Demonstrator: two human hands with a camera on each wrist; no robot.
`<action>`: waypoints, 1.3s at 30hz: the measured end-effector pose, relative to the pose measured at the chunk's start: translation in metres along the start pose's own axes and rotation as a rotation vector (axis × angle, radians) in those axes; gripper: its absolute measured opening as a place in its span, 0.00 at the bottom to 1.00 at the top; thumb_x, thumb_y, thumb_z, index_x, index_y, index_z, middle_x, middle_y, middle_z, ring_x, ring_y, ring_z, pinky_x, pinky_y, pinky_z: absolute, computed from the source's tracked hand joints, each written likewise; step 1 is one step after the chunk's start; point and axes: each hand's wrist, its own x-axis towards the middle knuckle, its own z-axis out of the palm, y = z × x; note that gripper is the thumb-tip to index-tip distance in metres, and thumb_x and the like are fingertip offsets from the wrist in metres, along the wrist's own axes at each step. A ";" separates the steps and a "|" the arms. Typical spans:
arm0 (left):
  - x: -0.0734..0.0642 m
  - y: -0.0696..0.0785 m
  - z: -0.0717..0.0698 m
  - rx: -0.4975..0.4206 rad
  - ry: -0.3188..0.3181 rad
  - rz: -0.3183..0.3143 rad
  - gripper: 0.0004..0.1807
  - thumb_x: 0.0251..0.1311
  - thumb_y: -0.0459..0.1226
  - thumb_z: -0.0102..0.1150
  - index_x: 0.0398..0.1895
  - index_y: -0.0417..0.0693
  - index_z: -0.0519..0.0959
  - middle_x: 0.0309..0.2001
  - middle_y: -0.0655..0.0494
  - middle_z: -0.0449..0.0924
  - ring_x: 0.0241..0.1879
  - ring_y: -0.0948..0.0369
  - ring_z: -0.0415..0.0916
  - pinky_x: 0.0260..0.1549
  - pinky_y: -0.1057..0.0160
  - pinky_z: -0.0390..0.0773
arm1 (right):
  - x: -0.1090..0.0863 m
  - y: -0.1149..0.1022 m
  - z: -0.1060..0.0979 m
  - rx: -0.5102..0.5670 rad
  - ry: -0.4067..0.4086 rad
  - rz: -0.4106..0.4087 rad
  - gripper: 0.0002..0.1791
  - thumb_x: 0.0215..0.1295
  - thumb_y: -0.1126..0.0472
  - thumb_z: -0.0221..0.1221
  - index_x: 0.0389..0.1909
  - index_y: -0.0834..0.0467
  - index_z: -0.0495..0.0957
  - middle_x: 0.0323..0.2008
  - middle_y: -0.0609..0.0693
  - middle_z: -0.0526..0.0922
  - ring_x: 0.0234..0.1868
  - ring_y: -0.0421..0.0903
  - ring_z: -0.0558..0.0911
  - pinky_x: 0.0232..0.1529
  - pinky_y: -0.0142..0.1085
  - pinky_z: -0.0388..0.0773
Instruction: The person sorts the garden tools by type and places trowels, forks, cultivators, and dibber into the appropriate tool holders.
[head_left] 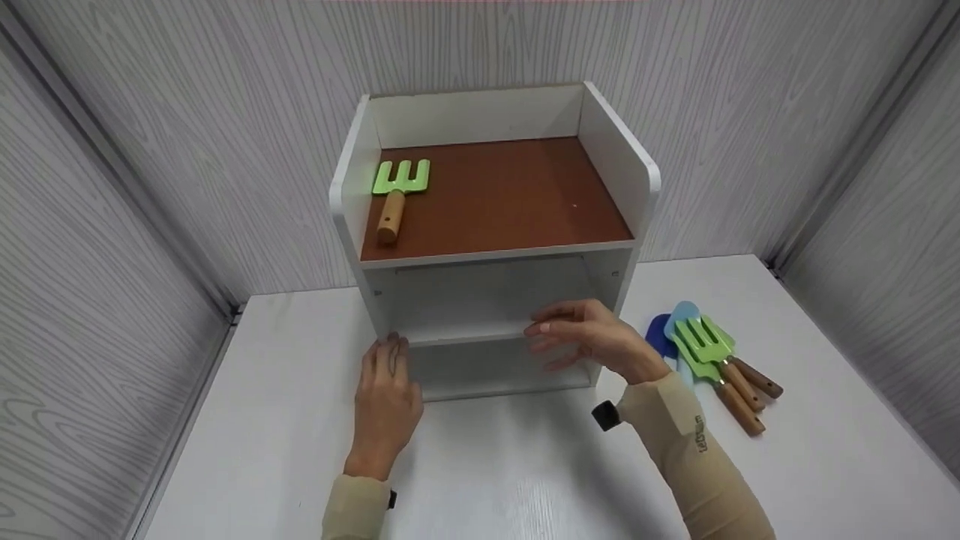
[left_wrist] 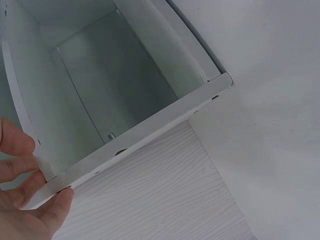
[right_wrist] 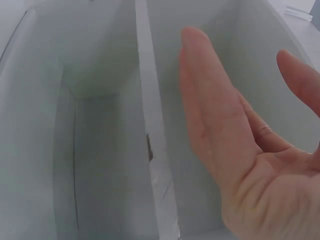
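The left hand [head_left: 385,405], nearer, gripped the white, boxy wooden shelf [head_left: 491,256] standing upright ahead; the right hand [head_left: 592,337], fingers loose, held nothing.

We record the left forearm [head_left: 358,510], beige-sleeved, entering the head view at 7 o'clock and running up toward 12; the bare left hand [head_left: 385,405] lies nearly in line with it, back toward us, its fingers close together and slightly bent. We find the right forearm [head_left: 694,457], likewise sleeved, entering between 4 and 5 o'clock and leaning toward 11; at the wrist we note a turn, so the right hand [head_left: 596,337] points between 9 and 10, fingers loosely extended. In the right wrist view we see one digit [right_wrist: 300,77] spread apart toward 2 to 3 o'clock.
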 end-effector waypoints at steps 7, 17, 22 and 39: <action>0.000 0.000 -0.004 -0.007 -0.022 -0.029 0.29 0.51 0.20 0.62 0.60 0.22 0.72 0.59 0.30 0.72 0.59 0.34 0.69 0.56 0.43 0.76 | -0.010 0.002 -0.011 -0.023 0.022 0.018 0.27 0.73 0.61 0.58 0.66 0.74 0.68 0.57 0.63 0.82 0.55 0.63 0.82 0.49 0.55 0.82; -0.004 0.004 -0.005 0.001 -0.047 -0.044 0.30 0.52 0.22 0.64 0.61 0.22 0.72 0.59 0.30 0.72 0.59 0.34 0.69 0.56 0.44 0.76 | -0.027 0.009 -0.029 -0.015 0.039 0.058 0.28 0.73 0.62 0.57 0.66 0.76 0.66 0.55 0.60 0.83 0.52 0.57 0.85 0.48 0.53 0.83; -0.005 0.005 -0.006 -0.002 -0.035 -0.029 0.30 0.50 0.21 0.63 0.60 0.21 0.72 0.58 0.30 0.72 0.58 0.34 0.70 0.57 0.44 0.75 | -0.037 0.016 -0.038 -0.010 0.046 0.091 0.27 0.75 0.60 0.55 0.65 0.77 0.66 0.54 0.61 0.83 0.51 0.56 0.85 0.46 0.53 0.83; -0.008 0.009 -0.008 -0.015 -0.043 -0.039 0.30 0.51 0.21 0.64 0.61 0.21 0.71 0.59 0.30 0.72 0.60 0.34 0.69 0.58 0.43 0.74 | -0.065 0.031 -0.075 -0.024 0.064 0.124 0.25 0.78 0.59 0.52 0.65 0.73 0.68 0.55 0.58 0.83 0.52 0.55 0.85 0.47 0.50 0.84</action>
